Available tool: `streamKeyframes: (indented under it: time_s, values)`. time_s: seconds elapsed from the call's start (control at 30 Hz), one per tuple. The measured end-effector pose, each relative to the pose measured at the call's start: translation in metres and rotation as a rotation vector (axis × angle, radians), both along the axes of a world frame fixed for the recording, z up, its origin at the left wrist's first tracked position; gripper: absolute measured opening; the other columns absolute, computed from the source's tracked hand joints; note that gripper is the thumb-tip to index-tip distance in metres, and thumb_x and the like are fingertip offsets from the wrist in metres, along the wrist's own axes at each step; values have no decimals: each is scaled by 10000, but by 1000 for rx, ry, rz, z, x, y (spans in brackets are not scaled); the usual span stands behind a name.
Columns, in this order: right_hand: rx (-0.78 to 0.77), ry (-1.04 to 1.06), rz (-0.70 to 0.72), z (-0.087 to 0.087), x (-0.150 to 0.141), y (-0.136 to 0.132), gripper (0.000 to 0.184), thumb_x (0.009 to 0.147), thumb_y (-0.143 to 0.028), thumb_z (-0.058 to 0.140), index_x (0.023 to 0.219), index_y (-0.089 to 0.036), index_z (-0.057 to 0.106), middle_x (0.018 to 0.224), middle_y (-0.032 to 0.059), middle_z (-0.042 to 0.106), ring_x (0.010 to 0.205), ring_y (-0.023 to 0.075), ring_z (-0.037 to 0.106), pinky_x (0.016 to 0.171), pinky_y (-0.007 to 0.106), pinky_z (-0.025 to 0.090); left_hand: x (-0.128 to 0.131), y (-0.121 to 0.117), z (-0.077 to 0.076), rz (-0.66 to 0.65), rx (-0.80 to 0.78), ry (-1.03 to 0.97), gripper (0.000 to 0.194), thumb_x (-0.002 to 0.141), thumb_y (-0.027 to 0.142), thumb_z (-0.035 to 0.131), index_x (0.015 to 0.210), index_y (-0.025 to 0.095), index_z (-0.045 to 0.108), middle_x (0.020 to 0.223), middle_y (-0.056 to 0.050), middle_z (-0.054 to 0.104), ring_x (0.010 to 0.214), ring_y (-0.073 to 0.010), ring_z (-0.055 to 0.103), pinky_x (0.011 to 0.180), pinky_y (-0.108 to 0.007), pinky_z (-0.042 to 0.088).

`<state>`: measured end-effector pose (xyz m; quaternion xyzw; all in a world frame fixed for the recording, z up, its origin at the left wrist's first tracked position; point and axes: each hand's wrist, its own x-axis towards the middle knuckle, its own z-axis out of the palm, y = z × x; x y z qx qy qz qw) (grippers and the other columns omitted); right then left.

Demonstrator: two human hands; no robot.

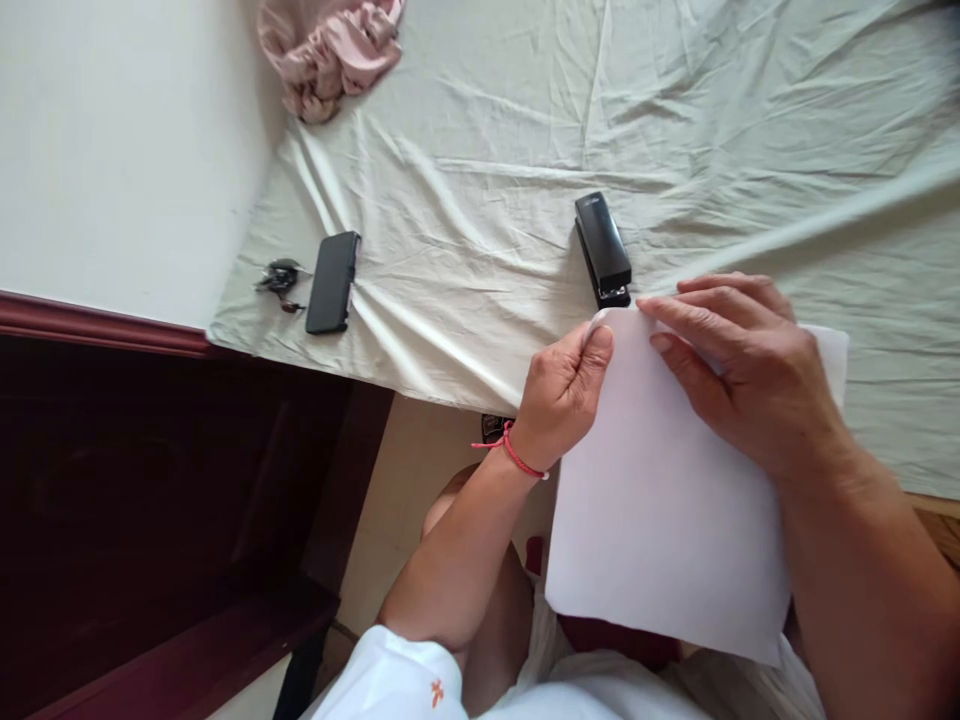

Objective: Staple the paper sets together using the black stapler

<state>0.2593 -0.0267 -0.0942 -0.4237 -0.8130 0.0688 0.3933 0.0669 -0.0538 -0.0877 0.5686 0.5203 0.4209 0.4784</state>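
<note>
A white sheet of paper (667, 500) slants from the edge of the cloth-covered surface down toward my lap; whether it is one sheet or a stack I cannot tell. My left hand (568, 385), with a red string bracelet at the wrist, pinches its upper left corner, thumb on top. Across the top edge lies my right hand (739, 360), its fingers stretched out and its thumb near the index finger, touching the paper. Just beyond that edge a black stapler (602, 245) rests on the cloth, apart from both hands.
A black phone (332, 282) lies to the left, beside a small dark bunch of keys or cords (280, 277). Bunched pink fabric (330, 60) sits at the back left near the wall. Wrinkled pale green cloth (465, 220) covers the surface. Dark red wooden furniture (150, 480) stands at lower left.
</note>
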Motion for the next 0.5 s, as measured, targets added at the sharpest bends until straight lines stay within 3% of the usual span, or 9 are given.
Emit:
streamKeyframes:
  time_s: [0.17,0.33,0.5]
  values:
    - [7,10,-30,1,-5,-4,375,933,-261,615,1307,-243,638,1153,32,697,1160,226,630,1045,447,513,2,0,3,0,-20,3,452,992,600,424,769,222,533,674,-3,444,597,-129,395,511,-285,341]
    - [-15,5,-61,1,0,-4,217,942,-243,598,1122,-218,716,990,13,716,1067,193,640,960,387,530,4,1,6,-5,5,72,446,1009,568,411,734,222,465,664,10,381,593,-122,336,514,-286,302]
    - [-98,-51,-154,0,20,1,171,949,-352,598,928,-244,729,900,-25,704,1007,176,616,896,340,496,4,2,7,3,14,95,438,1020,541,404,727,218,445,662,17,360,603,-121,321,539,-287,298]
